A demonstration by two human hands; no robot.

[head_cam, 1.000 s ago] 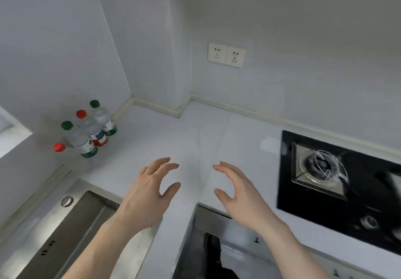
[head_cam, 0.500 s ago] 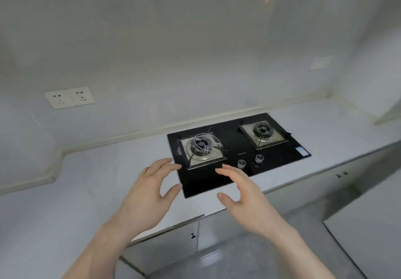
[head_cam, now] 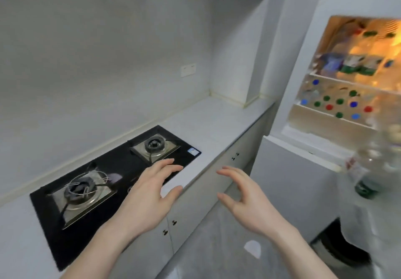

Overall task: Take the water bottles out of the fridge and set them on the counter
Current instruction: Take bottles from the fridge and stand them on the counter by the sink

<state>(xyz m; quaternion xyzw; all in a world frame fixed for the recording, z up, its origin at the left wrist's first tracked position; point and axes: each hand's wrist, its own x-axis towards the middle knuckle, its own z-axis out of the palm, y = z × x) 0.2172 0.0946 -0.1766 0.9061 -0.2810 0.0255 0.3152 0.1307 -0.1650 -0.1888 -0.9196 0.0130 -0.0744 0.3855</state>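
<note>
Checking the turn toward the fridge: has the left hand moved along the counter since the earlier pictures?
Yes. The left hand was over the counter beside the sink; now it hovers over the stove, nearer the fridge.

Left grip (head_cam: 149, 194) and right grip (head_cam: 245, 198) side by side, forearms outstretched, fingers seemingly relaxed, loosely curved, empty.

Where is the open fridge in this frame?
The fridge fills the head view's right edge, just past the counter's far end, beyond the right hand.
</note>
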